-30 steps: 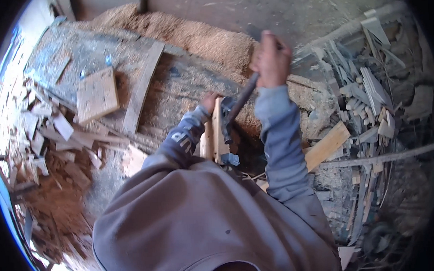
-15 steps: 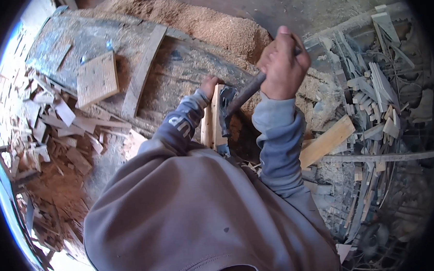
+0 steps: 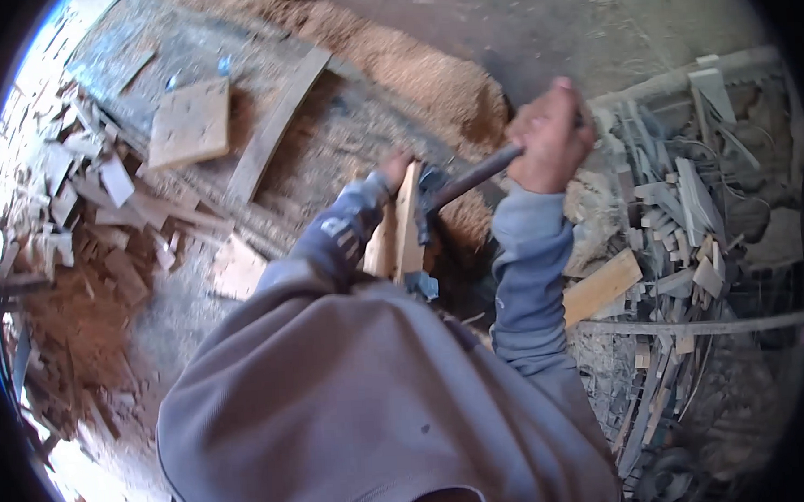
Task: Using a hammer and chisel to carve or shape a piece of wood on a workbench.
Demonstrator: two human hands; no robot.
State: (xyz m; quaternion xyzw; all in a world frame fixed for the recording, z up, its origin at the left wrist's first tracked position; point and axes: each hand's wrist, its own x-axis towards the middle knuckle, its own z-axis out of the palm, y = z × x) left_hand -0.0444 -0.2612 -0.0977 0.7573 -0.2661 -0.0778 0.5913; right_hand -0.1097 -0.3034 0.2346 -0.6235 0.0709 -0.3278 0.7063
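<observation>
My right hand (image 3: 550,141) is closed around the dark handle of a hammer (image 3: 479,176). The hammer's dark head is at the right side of an upright piece of pale wood (image 3: 407,219), seemingly against it. Around the far end of that wood, my left hand (image 3: 397,169) is closed, its fingers partly hidden. A second pale strip (image 3: 381,243) runs along the wood's left side. Below the hammer head, a small blue-grey block (image 3: 421,285) shows at the wood's near end.
A square board (image 3: 190,123) and a long plank (image 3: 280,122) lie on the dusty work surface to the left. Sawdust (image 3: 430,75) is heaped beyond. Scrap wood (image 3: 103,192) piles up at left, more offcuts (image 3: 678,212) at right, beside a yellowish board (image 3: 601,287).
My right hand and the hammer handle have shifted right and slightly nearer, and the handle lies flatter. My left hand stays at the wood's far end. The whole view has turned a little.
</observation>
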